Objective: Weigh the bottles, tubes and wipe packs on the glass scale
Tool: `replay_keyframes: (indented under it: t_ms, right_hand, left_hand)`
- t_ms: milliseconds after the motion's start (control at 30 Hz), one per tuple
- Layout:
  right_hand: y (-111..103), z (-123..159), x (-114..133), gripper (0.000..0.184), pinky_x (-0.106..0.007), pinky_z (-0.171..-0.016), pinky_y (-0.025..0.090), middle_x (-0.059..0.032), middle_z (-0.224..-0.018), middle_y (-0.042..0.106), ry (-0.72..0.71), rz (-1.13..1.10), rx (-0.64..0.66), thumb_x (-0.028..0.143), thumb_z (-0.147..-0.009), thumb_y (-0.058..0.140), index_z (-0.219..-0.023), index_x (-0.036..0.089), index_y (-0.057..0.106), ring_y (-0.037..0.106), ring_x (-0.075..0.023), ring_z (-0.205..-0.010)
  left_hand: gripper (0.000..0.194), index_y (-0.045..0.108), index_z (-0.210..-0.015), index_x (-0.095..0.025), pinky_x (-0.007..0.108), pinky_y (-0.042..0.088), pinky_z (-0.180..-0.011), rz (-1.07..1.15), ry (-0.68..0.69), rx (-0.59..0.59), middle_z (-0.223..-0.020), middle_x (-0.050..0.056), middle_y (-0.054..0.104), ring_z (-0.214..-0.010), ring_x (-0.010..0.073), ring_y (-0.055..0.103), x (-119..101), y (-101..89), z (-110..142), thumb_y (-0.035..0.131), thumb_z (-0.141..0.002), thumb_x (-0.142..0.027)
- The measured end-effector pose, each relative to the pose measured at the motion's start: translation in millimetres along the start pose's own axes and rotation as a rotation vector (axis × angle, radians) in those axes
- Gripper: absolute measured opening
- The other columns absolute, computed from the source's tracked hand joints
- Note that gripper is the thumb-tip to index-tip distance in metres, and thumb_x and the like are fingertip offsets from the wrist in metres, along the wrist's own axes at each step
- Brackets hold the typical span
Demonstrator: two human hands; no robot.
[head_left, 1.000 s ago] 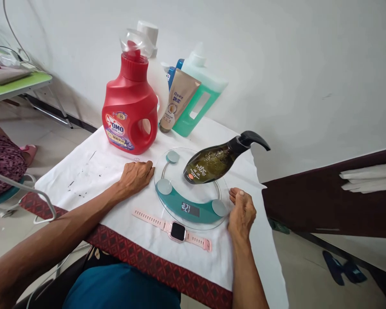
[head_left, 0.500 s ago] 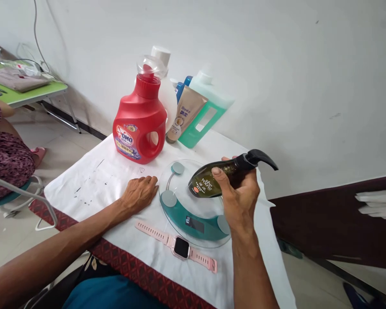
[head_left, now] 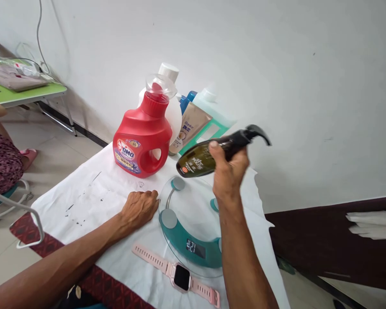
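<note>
Scale [head_left: 180,242] on white cloth [head_left: 116,185], wall [head_left: 292,86], green table [head_left: 19,95]

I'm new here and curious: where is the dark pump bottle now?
In the head view, the dark pump bottle is held tilted in the right hand, above the glass scale and right of the red jug.

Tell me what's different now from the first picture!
The right hand was beside the glass scale. Now it has taken hold of the dark pump bottle and lifted it up off the scale. The left hand stayed by the scale's left edge, and the pink watch and red bottle stayed put.
</note>
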State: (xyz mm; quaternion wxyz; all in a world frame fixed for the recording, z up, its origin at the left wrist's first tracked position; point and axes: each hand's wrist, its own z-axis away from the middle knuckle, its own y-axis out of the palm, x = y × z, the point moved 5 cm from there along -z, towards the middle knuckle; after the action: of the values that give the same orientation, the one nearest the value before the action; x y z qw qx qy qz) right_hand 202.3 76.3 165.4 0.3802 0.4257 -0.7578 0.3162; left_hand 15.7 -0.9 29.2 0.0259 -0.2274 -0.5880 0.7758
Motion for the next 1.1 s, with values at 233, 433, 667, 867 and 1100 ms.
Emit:
replay_keyframes:
  t_ms: [233, 433, 667, 867, 1100]
  right_hand:
    - [71.9, -21.3, -57.6, 0.059, -0.048, -0.103, 0.055, -0.0095, -0.116, 0.075, 0.05, -0.032, 0.12, 0.057, -0.079, 0.077, -0.124, 0.022, 0.063, 0.069, -0.0273, -0.107]
    - [82.9, -26.7, -78.0, 0.062, -0.053, -0.105, 0.053, -0.0121, -0.121, 0.073, 0.09, 0.081, 0.14, 0.062, -0.082, 0.073, -0.126, 0.022, 0.059, 0.068, -0.0307, -0.111]
    - [55.2, -9.3, -45.3, 0.063, -0.054, -0.11, 0.05, -0.0138, -0.135, 0.065, -0.052, 0.115, 0.03, 0.064, -0.085, 0.072, -0.129, 0.022, 0.056, 0.062, -0.0293, -0.126]
    - [43.0, 30.3, 18.9, 0.039, -0.05, -0.103, 0.054, -0.0086, -0.119, 0.064, -0.279, 0.143, -0.103, 0.058, -0.096, 0.066, -0.115, 0.026, 0.058, 0.064, -0.0244, -0.111]
    - [117.5, 32.5, 3.8, 0.059, -0.031, -0.066, 0.052, 0.0015, -0.082, 0.067, 0.132, -0.235, 0.385, 0.076, -0.076, 0.08, -0.096, 0.025, 0.058, 0.061, -0.0151, -0.07]
  left_hand:
    - [0.038, 0.065, -0.116, -0.013, 0.043, 0.054, -0.076, -0.004, 0.002, 0.053, -0.109, 0.016, 0.079, -0.1, 0.0354, 0.078, -2.8, -2.2, -3.3, 0.031, -0.113, -0.029]
    - [0.039, 0.066, -0.116, -0.013, 0.043, 0.055, -0.076, 0.0, 0.006, 0.051, -0.108, 0.016, 0.079, -0.099, 0.0364, 0.078, -3.2, -2.9, -4.9, 0.031, -0.114, -0.03]
    - [0.038, 0.067, -0.117, -0.013, 0.042, 0.054, -0.077, 0.016, 0.003, 0.042, -0.107, 0.017, 0.079, -0.099, 0.0355, 0.079, -2.2, -4.2, -2.9, 0.033, -0.114, -0.03]
    - [0.039, 0.068, -0.117, -0.011, 0.043, 0.055, -0.079, 0.016, 0.002, 0.026, -0.107, 0.018, 0.08, -0.101, 0.0358, 0.079, -1.2, -4.4, -2.1, 0.033, -0.114, -0.029]
    - [0.038, 0.069, -0.119, -0.01, 0.045, 0.055, -0.079, 0.034, 0.01, 0.012, -0.106, 0.02, 0.08, -0.103, 0.0395, 0.079, -0.3, -5.7, -1.6, 0.035, -0.111, -0.025]
